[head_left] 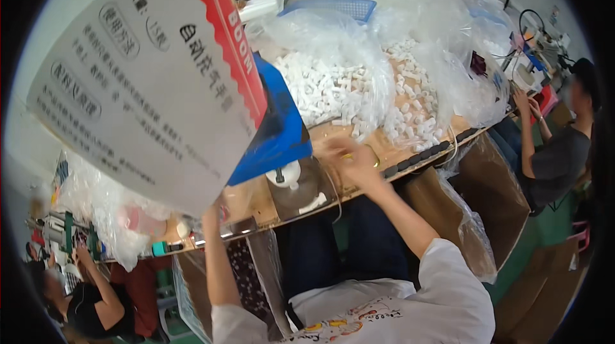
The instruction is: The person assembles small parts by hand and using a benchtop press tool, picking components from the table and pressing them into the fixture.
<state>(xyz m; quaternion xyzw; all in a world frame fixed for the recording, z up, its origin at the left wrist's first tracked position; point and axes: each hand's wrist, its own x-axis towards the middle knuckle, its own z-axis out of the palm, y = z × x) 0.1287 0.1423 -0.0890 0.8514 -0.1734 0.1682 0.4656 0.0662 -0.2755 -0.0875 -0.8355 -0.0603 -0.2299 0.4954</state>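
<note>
- A white printed sheet (134,94) with a red zigzag-edged strip is looming nearest the camera, covering the upper left and narrowing downward to the left hand.
- The wooden table (323,132) is stretching across the middle.
- Clear plastic bags (442,43) are slumping over its far side.
- A cardboard box (429,196) is standing below the table's front edge, right of the person's legs.
- Small white pieces (320,91) are lying heaped on the table, beyond the right hand.
- A blue panel (282,145) is showing partly behind the sheet.
- The right hand (352,158) is hovering near the table's front edge, blurred; I cannot tell whether it is holding anything.
- The left hand (213,216) is meeting the sheet's lower end, mostly hidden; I cannot tell its grip.
- A round white part (292,172) is sitting just below the panel.
</note>
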